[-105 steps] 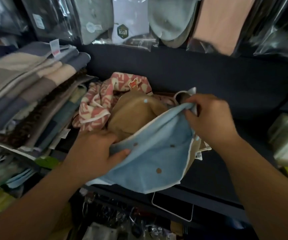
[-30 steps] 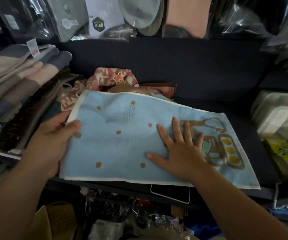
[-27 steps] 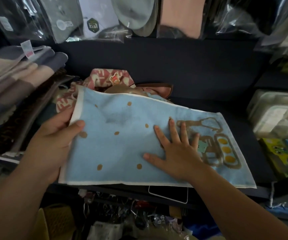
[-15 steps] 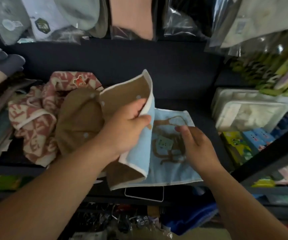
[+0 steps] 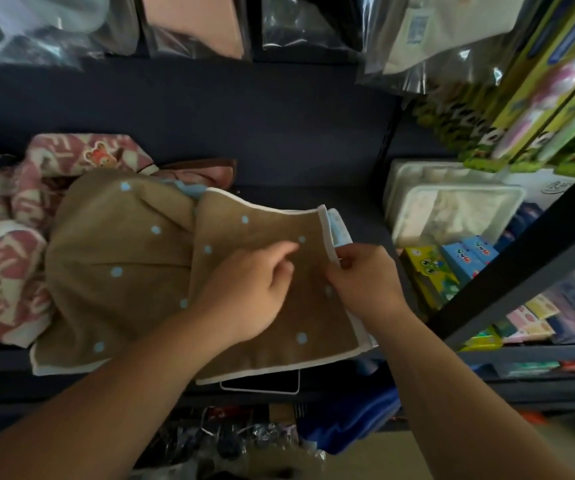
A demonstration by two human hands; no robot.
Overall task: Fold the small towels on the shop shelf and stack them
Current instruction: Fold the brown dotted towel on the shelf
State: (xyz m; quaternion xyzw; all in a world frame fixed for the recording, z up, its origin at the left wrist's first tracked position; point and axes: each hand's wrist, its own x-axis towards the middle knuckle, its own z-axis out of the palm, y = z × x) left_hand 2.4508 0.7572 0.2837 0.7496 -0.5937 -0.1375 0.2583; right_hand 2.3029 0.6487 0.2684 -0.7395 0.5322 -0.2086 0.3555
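The left hand (image 5: 254,292) is now laying the brown, blue-dotted small towel (image 5: 313,327) over its previously upturned blue face, fingers curled, though whether they are gripping cannot be told. The right hand (image 5: 365,282) is pinching the towel's right hem, so the first fold is nearly finishing.

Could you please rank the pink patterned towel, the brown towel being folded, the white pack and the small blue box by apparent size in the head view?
1. The brown towel and the pink towel look about alike; the pink one is partly hidden, so I leave them unranked.
2. The white pack.
3. The blue box.
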